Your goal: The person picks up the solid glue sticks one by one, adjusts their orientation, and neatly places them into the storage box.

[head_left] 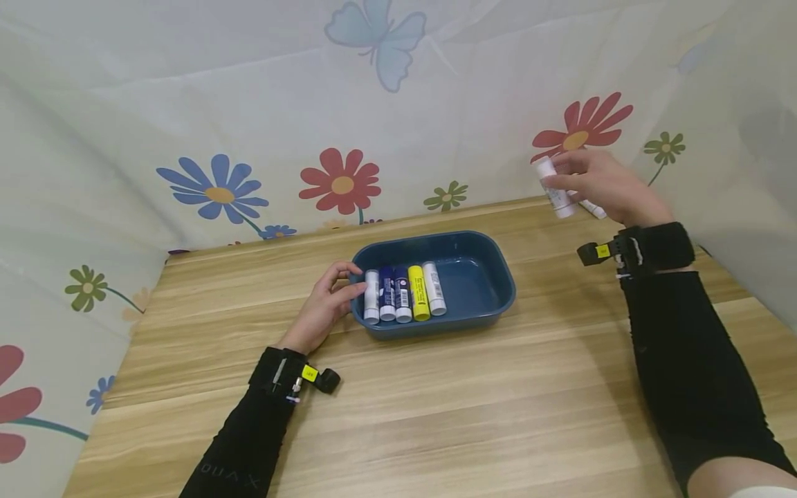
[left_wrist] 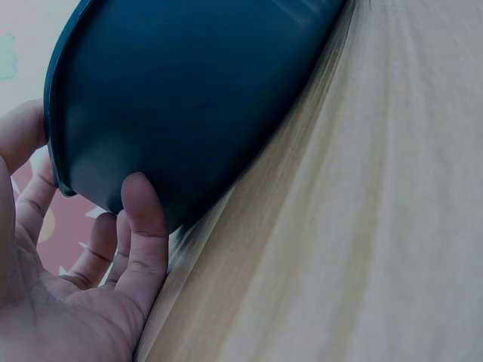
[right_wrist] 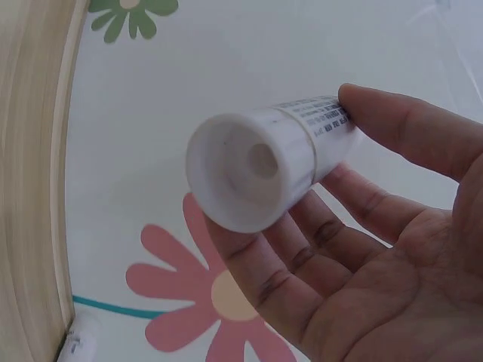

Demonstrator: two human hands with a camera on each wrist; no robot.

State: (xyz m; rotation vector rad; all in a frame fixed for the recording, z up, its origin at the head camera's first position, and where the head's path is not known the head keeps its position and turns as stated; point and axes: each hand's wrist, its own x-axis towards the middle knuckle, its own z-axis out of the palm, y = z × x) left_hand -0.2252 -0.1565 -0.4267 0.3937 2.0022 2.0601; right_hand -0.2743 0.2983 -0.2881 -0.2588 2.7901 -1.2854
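Observation:
My right hand (head_left: 607,183) pinches a white glue stick (head_left: 554,188) between thumb and fingers, raised over the back right of the table. Its hollow round base (right_wrist: 238,173) faces the right wrist camera. A second white glue stick (head_left: 594,209) lies on the table, partly hidden behind that hand. My left hand (head_left: 326,304) holds the left end of a dark blue tray (head_left: 479,319), thumb at the rim and fingers against the outer wall. Inside the tray's left part, several glue sticks lie side by side: white ones (head_left: 371,297), dark blue ones (head_left: 387,294) and a yellow one (head_left: 418,294).
The tray sits on a wood-grain table (head_left: 467,415). Behind it and at both sides hangs a white sheet (head_left: 268,104) printed with flowers and a butterfly. The tray's right half shows bare floor.

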